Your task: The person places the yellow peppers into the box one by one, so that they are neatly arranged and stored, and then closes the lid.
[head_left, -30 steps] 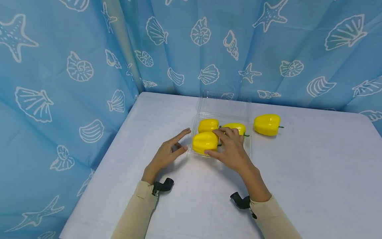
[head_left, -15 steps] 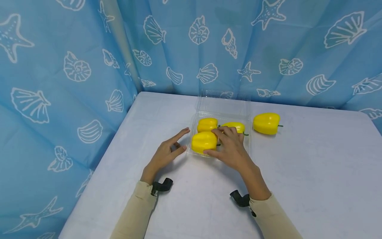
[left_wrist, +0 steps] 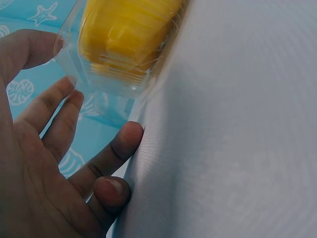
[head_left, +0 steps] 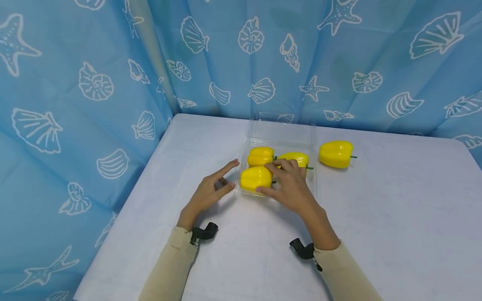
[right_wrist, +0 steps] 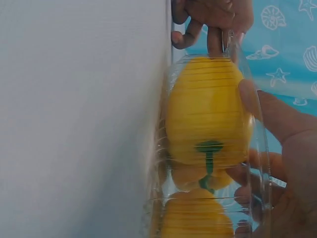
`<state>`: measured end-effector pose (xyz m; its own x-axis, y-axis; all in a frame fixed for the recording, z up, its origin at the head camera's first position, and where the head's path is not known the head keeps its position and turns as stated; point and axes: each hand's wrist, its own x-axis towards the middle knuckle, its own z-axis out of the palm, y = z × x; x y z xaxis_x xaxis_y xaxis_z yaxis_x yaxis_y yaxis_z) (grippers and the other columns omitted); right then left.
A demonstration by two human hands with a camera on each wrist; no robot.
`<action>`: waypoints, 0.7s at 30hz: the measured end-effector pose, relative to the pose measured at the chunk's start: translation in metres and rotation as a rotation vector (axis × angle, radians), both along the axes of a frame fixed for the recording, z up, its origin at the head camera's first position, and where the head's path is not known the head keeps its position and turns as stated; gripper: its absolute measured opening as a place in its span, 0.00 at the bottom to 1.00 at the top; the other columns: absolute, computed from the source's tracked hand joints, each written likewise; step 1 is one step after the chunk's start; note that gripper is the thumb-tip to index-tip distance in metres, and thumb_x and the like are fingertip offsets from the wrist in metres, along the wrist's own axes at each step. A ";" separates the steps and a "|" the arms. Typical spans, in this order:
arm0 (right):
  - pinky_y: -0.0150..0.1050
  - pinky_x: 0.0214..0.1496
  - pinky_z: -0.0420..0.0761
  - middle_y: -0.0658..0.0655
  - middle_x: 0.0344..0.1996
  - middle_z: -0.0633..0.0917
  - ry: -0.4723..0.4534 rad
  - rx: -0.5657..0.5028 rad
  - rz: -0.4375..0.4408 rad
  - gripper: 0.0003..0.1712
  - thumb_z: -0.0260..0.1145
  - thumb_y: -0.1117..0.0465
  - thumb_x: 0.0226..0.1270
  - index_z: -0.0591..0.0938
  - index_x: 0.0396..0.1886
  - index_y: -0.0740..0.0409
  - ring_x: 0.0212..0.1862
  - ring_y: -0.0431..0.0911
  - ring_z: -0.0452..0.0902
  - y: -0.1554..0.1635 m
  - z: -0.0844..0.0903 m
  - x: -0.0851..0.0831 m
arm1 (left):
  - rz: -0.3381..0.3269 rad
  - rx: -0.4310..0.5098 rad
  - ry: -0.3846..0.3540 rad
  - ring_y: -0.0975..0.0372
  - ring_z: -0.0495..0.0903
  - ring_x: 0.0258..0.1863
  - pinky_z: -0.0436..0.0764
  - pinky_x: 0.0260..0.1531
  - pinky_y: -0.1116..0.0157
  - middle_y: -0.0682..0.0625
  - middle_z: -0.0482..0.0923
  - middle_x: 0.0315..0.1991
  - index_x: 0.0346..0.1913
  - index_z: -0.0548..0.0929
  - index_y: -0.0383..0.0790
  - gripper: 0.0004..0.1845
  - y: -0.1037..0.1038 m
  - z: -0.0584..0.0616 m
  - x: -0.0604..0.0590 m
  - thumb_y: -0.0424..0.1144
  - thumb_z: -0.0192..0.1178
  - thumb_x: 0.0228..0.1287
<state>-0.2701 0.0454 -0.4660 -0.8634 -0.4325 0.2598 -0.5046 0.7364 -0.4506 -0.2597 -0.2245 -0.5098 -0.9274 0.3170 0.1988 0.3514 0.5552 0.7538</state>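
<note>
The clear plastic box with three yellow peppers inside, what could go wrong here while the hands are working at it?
The clear box looks thin and light; the right hand, gripping the nearest pepper, might drag or tip it. The left hand only touches its corner, so it may slide. The fourth pepper lies loose on the table and could roll.

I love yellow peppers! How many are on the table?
4. Three lie in the clear box: front pepper under the right hand, back-left pepper, back-right pepper. The fourth pepper lies on the table, right of the box.
</note>
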 end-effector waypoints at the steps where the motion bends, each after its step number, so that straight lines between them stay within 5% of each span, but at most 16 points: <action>1: 0.59 0.55 0.59 0.59 0.58 0.76 -0.003 0.006 -0.001 0.43 0.76 0.38 0.54 0.79 0.65 0.56 0.60 0.56 0.62 0.001 0.001 0.000 | -0.001 0.000 -0.001 0.60 0.76 0.37 0.76 0.35 0.61 0.67 0.60 0.74 0.77 0.63 0.61 0.33 0.000 0.000 0.000 0.48 0.57 0.72; 9: 0.61 0.58 0.57 0.60 0.62 0.73 -0.070 -0.040 0.042 0.43 0.74 0.38 0.58 0.76 0.68 0.57 0.64 0.57 0.60 0.008 0.006 0.000 | 0.002 0.011 -0.001 0.60 0.76 0.38 0.75 0.36 0.60 0.66 0.60 0.74 0.77 0.63 0.59 0.32 0.002 0.003 0.001 0.52 0.56 0.72; 21: 0.59 0.56 0.59 0.59 0.60 0.76 0.040 -0.199 -0.034 0.31 0.76 0.52 0.61 0.80 0.62 0.59 0.61 0.57 0.61 0.036 0.010 -0.009 | 0.005 0.010 0.009 0.60 0.76 0.37 0.75 0.33 0.62 0.64 0.61 0.74 0.77 0.63 0.60 0.32 0.001 0.000 0.002 0.47 0.57 0.72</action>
<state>-0.2796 0.0817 -0.4559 -0.8637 -0.3399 0.3721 -0.5016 0.6516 -0.5691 -0.2581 -0.2232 -0.5100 -0.9272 0.3101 0.2102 0.3552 0.5494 0.7563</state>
